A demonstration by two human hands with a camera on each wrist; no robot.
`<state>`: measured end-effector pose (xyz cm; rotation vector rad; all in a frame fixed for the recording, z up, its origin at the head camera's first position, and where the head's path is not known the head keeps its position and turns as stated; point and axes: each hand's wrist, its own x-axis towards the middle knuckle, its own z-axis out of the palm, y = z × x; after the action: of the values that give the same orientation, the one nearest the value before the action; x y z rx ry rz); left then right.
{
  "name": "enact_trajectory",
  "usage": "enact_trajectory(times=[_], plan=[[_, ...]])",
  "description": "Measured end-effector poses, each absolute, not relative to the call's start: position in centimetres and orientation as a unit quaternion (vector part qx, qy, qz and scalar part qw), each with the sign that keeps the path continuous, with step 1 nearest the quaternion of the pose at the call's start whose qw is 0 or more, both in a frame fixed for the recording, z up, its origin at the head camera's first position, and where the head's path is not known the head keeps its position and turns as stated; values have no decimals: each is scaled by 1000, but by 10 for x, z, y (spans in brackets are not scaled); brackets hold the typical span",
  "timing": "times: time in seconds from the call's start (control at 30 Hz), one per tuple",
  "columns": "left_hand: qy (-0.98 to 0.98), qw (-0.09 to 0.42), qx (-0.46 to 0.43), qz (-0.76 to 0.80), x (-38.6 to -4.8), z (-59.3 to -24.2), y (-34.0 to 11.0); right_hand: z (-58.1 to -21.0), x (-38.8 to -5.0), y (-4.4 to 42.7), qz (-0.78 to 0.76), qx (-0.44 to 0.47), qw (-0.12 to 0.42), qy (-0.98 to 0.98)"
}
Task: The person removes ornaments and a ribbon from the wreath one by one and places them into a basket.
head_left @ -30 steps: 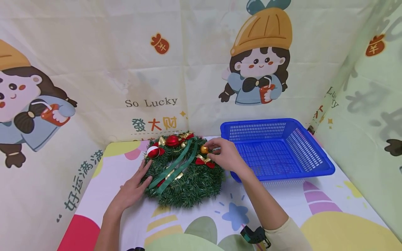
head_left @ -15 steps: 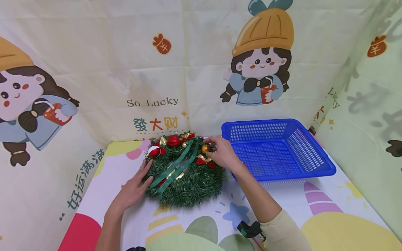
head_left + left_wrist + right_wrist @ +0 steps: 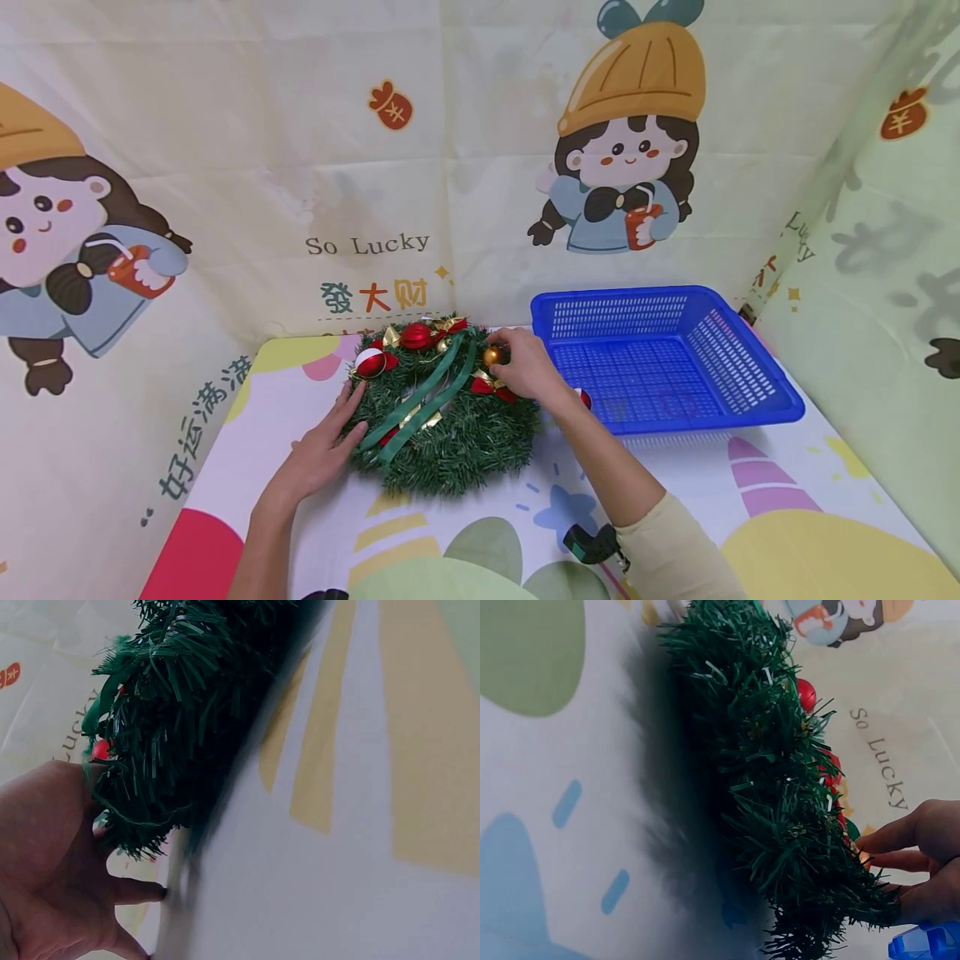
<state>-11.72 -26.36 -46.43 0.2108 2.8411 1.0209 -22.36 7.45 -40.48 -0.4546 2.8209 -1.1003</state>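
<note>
head view: wreath (image 3: 453, 450) is laid on the bench (image 3: 322, 525), just left of the basket (image 3: 705, 423). on its far right part, the gold ball (image 3: 492, 356) is pinched between thumb and fingers of the right hand (image 3: 527, 367), just beyond the red bow (image 3: 491, 388). wreath's left edge is touched by the left hand (image 3: 322, 450), fingers spread. step in hand, as judged: gold ball being placed or adjusted; whether it is attached can't be told.

left wrist view: wreath's side is shown, left hand spread beside it, no grip seen.

right wrist view: gold ball is mostly hidden behind the wreath, at the right hand's fingertips.

next move, as judged: light pinch called for, wreath braced from the left, red bow not to be snagged.
</note>
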Motion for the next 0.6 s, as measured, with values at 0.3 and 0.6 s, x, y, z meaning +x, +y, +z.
enact_trajectory(times=[0.3,0.6], plan=[[938,61,68,333,-117,-464,-264,-407,-228,71,-352,-149,45,923],[939,58,71,332,-117,-464,-264,-409,-230,70,-348,-147,32,925]])
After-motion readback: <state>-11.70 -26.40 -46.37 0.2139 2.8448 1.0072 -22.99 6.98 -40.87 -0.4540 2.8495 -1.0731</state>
